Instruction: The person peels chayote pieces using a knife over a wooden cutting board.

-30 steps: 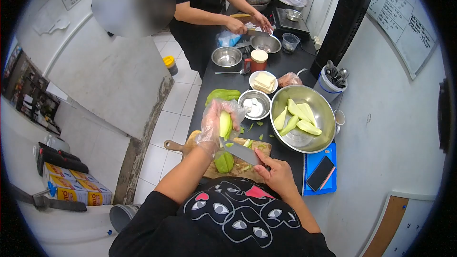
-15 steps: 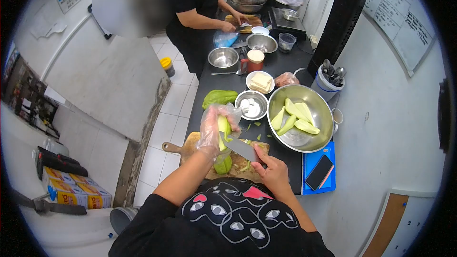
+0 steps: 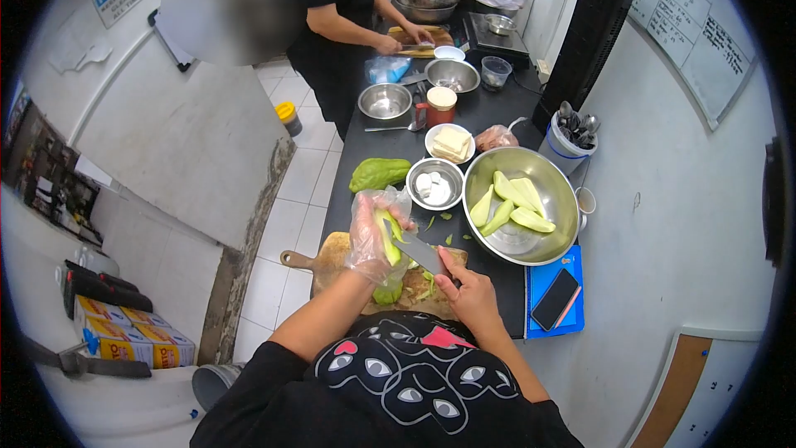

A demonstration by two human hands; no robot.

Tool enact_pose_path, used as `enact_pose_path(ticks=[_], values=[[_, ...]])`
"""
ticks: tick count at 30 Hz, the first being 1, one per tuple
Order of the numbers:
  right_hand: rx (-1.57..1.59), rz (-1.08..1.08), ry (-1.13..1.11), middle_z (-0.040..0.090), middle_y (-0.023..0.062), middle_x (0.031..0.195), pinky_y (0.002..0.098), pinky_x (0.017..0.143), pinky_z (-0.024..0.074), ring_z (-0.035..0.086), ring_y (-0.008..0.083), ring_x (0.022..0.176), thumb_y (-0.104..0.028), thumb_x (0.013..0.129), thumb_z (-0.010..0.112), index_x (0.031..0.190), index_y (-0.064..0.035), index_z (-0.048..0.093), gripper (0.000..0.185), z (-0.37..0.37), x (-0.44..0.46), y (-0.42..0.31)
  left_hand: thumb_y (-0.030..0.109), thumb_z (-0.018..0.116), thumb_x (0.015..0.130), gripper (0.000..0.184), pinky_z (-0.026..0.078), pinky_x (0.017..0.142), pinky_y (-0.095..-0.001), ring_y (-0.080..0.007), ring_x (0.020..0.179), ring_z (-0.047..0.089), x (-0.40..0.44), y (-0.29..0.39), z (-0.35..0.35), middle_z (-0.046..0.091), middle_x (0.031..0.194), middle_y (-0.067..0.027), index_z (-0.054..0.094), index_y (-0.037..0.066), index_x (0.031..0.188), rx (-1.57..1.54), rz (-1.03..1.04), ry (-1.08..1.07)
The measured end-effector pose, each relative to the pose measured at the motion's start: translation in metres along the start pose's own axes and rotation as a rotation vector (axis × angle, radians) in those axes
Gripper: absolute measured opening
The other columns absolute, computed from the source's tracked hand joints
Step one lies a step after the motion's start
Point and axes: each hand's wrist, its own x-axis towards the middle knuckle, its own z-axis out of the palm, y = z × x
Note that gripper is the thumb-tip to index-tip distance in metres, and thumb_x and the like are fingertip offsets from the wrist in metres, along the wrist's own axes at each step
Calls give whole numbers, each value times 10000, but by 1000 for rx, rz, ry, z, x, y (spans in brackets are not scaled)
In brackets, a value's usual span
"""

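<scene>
In a clear plastic glove, my left hand [image 3: 365, 228] is closed around a pale green chayote piece [image 3: 386, 236]. My bare right hand [image 3: 471, 289] grips a kitchen knife [image 3: 417, 252], its blade lying against the chayote with a strip of peel near the edge. Below both hands is a wooden cutting board [image 3: 332, 259] with peel scraps and another chayote piece [image 3: 388, 292], partly hidden by my glove. A whole chayote [image 3: 379, 172] lies just beyond my left hand. To the right, a large steel bowl [image 3: 569, 199] holds several peeled chayote wedges [image 3: 531, 219].
Behind the board stand a small steel bowl [image 3: 435, 203] with white pieces, a plate of pale blocks [image 3: 452, 143] and a red mug [image 3: 439, 109]. A phone [image 3: 555, 299] lies on a blue folder at right. A co-worker [image 3: 340, 25] cuts at the far end.
The chayote piece has tilted in my left hand, and the knife blade has shifted slightly up along it. The co-worker's hands have moved a little over their board.
</scene>
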Motion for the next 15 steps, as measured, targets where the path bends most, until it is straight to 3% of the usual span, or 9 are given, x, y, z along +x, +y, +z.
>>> enact_pose_path(ticks=[6,10,15], values=[[140,43,-44,630,186,743,404,587,488,603,390,664,-409,841,602,1231,-248,560,424,8,0,7,502,297,957,464,489,639,-404,-227,593,510,0,-3,-4,479,653,-62,461,98,799,-14,22,-3],[218,165,-127,636,208,832,342,631,492,648,285,678,-387,849,604,1225,-231,567,409,3,3,1,495,303,958,450,493,657,-397,-234,621,522,3,-8,-12,484,682,-64,458,94,826,44,103,-146],[468,68,-165,632,209,949,279,692,481,614,94,751,-353,854,609,1235,-220,560,406,13,1,24,480,311,961,427,492,677,-397,-231,649,526,18,-4,-20,487,706,-70,458,98,841,-59,-139,-160]])
